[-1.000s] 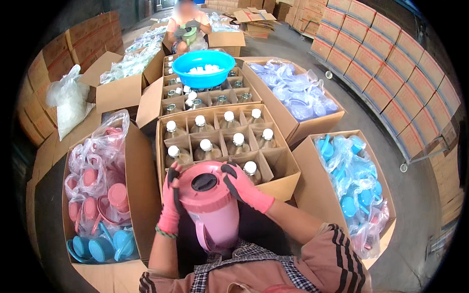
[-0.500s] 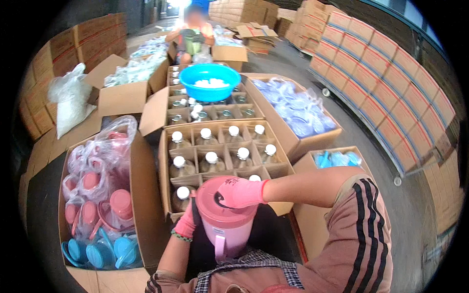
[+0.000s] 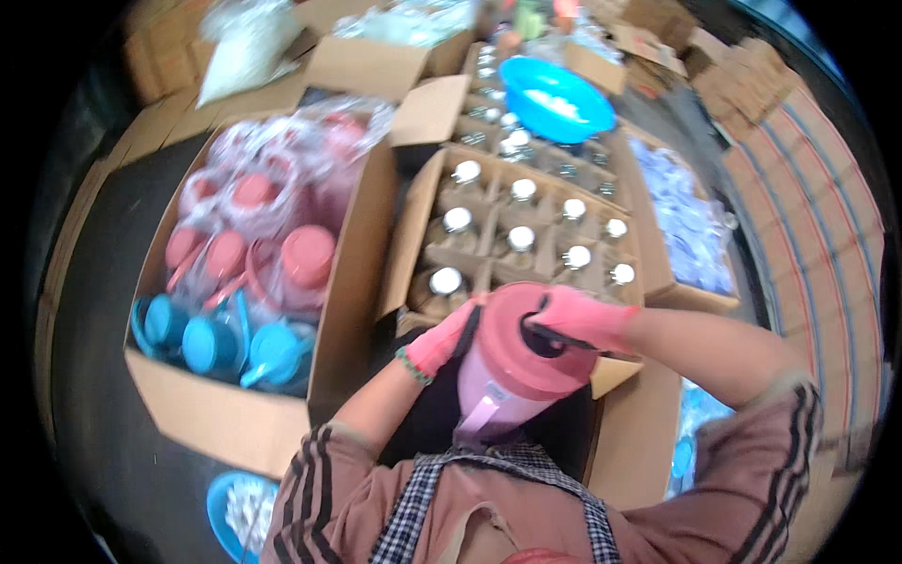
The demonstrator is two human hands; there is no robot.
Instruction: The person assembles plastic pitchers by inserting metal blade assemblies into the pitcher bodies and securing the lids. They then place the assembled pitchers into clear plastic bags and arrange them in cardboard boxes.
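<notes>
Shifted rightward on the pink jug (image 3: 503,383), the right hand (image 3: 584,318) curls at its black insert (image 3: 541,342), pinch unclear; left hand (image 3: 445,342) grips its side; uneven pressing might tip it.

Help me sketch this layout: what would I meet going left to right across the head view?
Plasticware carton, left hand, pink jug, lavender bags, stacked cartons.

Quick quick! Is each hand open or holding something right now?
Left hand: holding the pink jug by its side.
Right hand: on the lid, at its black middle; open or closed can't be told.
</notes>
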